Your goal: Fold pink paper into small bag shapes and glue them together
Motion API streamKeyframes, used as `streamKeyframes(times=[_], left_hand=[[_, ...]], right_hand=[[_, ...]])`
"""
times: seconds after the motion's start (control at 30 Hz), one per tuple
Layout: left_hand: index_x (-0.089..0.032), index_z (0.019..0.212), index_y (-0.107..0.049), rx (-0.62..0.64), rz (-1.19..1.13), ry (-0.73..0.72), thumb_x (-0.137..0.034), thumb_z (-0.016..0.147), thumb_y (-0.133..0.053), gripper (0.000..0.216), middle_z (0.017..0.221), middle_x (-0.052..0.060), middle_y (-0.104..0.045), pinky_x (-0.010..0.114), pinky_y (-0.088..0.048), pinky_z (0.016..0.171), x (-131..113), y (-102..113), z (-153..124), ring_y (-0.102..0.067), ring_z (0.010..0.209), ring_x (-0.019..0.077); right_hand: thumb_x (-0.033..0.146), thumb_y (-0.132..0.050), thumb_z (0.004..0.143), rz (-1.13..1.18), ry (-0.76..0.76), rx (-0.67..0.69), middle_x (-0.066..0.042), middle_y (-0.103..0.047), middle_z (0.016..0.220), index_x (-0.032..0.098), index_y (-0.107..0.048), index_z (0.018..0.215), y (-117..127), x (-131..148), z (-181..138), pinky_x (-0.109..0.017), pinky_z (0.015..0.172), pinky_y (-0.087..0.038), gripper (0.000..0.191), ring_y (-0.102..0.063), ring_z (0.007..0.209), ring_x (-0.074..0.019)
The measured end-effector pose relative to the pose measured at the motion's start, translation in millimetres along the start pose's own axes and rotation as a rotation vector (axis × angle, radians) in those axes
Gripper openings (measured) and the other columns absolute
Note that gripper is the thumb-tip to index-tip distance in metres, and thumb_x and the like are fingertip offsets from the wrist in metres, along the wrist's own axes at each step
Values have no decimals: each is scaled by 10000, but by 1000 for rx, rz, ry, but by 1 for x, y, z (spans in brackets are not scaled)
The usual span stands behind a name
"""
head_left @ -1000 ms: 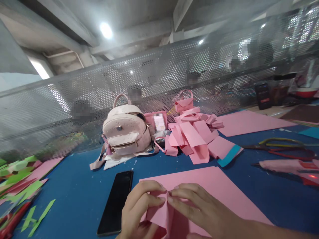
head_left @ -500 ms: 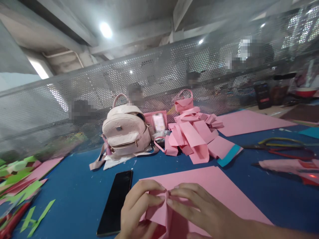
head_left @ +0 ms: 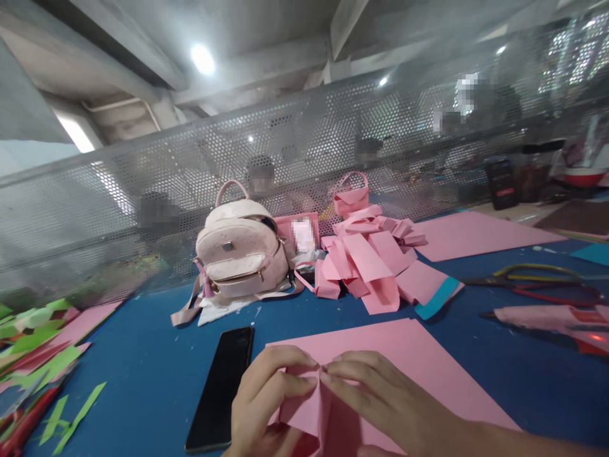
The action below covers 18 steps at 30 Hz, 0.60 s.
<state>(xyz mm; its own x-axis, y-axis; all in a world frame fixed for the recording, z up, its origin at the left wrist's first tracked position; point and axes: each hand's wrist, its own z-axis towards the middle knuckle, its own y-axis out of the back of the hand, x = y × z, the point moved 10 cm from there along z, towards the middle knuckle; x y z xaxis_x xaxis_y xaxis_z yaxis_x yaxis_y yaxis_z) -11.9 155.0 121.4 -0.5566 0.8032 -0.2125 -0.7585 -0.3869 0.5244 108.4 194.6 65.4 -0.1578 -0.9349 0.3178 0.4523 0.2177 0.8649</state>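
Observation:
My left hand (head_left: pixel 266 403) and my right hand (head_left: pixel 385 400) meet at the bottom middle, fingertips pinched together on a folded piece of pink paper (head_left: pixel 309 416). The fold stands up between them, above a large flat pink sheet (head_left: pixel 409 362) on the blue table (head_left: pixel 147 362). A black phone (head_left: pixel 221 387) lies face up just left of my left hand.
A pale pink backpack (head_left: pixel 240 251) and a heap of pink paper strips (head_left: pixel 371 260) stand behind, before a perforated metal screen (head_left: pixel 304 139). Scissors (head_left: pixel 537 279) and a pink-wrapped tool (head_left: pixel 547 317) lie at right. Green and pink scraps (head_left: pixel 38 355) cover the left edge.

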Motion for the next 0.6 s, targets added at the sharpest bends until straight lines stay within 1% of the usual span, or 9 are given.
streamKeyframes(times=[0.1,0.17,0.27,0.33,0.43,0.5,0.6], left_hand=[[-154,997,-625,11,1,-2,-196,929,-605,82,1005,130,-709,337,-616,765,2,-1,-3,-719,913,230],[-153,992,-627,-5,-2,-19,-209,930,-606,86,973,117,-703,336,-618,757,1,0,-2,-715,893,226],[-145,990,-627,-27,-20,-36,-284,952,-611,146,936,99,-684,331,-618,745,-3,0,2,-702,869,220],[-135,977,-619,-39,-32,-43,-284,963,-604,151,932,93,-666,323,-612,742,-5,0,4,-690,866,211],[-124,953,-612,-68,-50,-48,-209,953,-600,86,927,80,-646,311,-598,737,-6,1,5,-674,856,195],[-119,952,-616,-62,-60,-40,-145,929,-604,37,938,79,-640,312,-590,747,-5,0,3,-667,867,193],[-113,969,-619,-46,-77,-39,-133,924,-611,50,958,84,-632,317,-586,755,-4,-2,1,-662,882,197]], right_hand=[[385,-531,1010,-21,-15,4,-123,-584,1418,160,-399,1537,1,-1,0,-394,1150,-420,588,-498,1332,-253],[386,-532,1007,-39,-19,-8,-118,-592,1412,163,-404,1537,2,-1,-2,-394,1145,-426,589,-503,1326,-258],[366,-543,1001,-58,-10,-26,-101,-601,1406,178,-401,1539,3,-1,-3,-370,1147,-421,587,-511,1318,-246],[371,-554,998,-66,-3,-35,-96,-605,1402,181,-404,1537,3,0,-2,-360,1154,-411,591,-515,1313,-240],[361,-557,1000,-78,5,-48,-99,-605,1403,170,-399,1535,5,1,-1,-357,1161,-400,589,-516,1310,-235],[356,-557,1002,-79,16,-51,-102,-605,1403,162,-396,1532,5,2,-1,-353,1159,-399,587,-516,1307,-234],[359,-562,999,-75,27,-56,-105,-609,1396,154,-408,1521,5,3,-2,-345,1156,-401,581,-517,1302,-233]])
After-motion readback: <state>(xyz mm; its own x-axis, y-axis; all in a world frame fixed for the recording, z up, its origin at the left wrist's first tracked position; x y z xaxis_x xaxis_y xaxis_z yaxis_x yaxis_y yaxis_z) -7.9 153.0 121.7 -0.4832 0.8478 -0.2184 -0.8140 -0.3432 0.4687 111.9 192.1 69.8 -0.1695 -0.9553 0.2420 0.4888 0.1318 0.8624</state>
